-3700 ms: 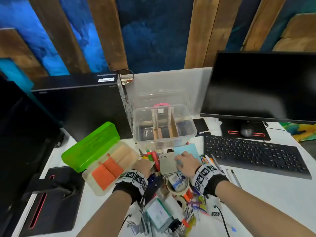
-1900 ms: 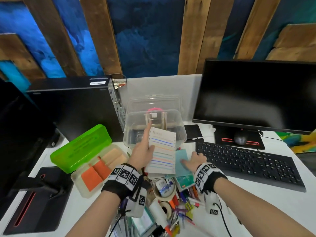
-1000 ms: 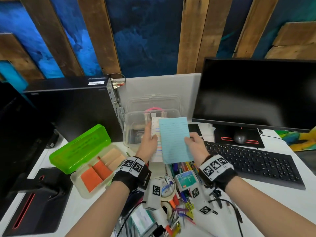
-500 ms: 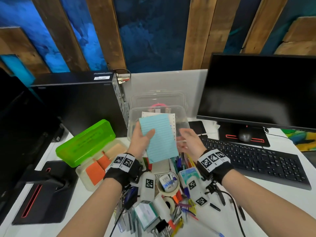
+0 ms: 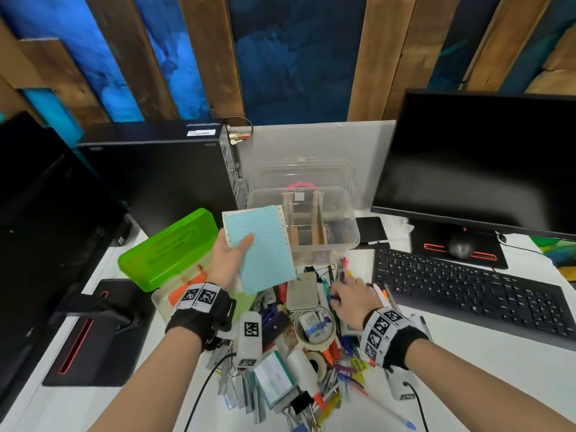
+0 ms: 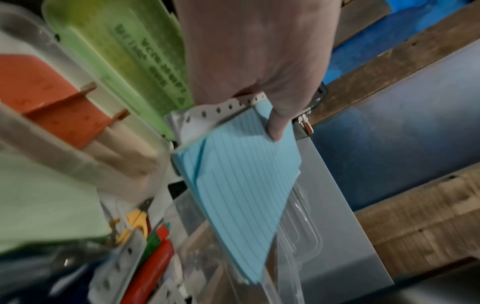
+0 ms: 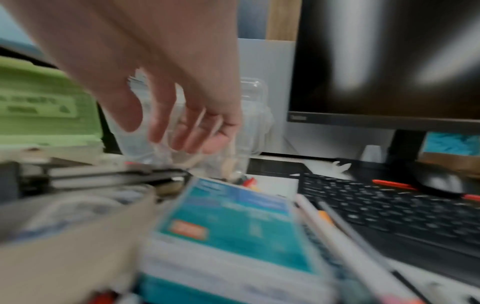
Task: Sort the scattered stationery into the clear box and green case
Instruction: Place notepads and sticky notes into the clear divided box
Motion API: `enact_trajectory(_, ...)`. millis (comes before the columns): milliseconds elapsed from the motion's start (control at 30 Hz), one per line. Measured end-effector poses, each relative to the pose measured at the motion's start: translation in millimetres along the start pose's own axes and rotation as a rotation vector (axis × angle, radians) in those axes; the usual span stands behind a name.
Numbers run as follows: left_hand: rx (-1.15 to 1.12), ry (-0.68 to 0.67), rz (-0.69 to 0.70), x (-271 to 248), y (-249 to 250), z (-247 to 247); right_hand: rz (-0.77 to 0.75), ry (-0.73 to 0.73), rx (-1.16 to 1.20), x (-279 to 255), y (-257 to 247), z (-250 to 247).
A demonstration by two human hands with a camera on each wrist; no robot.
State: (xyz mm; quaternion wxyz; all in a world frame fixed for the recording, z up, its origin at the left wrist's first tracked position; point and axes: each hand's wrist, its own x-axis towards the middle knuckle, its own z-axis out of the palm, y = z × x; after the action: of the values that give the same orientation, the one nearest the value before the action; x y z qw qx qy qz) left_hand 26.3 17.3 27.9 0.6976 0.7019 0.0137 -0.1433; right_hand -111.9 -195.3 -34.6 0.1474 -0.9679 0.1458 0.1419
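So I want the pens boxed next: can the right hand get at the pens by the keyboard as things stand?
Probably yes. The right hand is open, holds nothing, and hovers right over the pens lying loose atop the pile beside the keyboard. Nothing covers them; the left hand holds the blue notepad well clear.

No legible text anywhere.

The desk is evenly and brightly lit from above in the head view, where only soft shadows are cast and straight edges are bowed outward by the wide lens toward the corners. Pale streaks of glare are reflected in the dark monitor (image 7: 389,61), and the right wrist view is heavily smeared by motion blur. The left wrist view is dimmer and grainier, with its near left side thrown out of focus.
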Motion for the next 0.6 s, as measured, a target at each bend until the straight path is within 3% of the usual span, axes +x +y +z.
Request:
enact_trajectory(67,0.023,0.08,0.033,1.5,5.4,-9.2,-0.124,0.103,0.17,5.3,-25.6,-4.5)
enact_trajectory(167,0.024,0.184,0.063,3.8,14.3,-28.0,-0.303,0.091,0.349,13.5,-74.0,0.2)
enact_trajectory(267,0.027,0.204,0.068,7.3,18.9,-46.3,-0.435,0.062,0.097,24.9,-112.9,18.7)
enact_trajectory(367,0.066,0.188,0.077,15.3,21.9,-60.3,-0.395,-0.092,-0.228,41.3,-140.2,33.3)
enact_trajectory(600,0.132,0.057,0.076,30.3,22.0,-68.4,-0.177,-0.25,-0.298,73.4,-162.6,49.6)
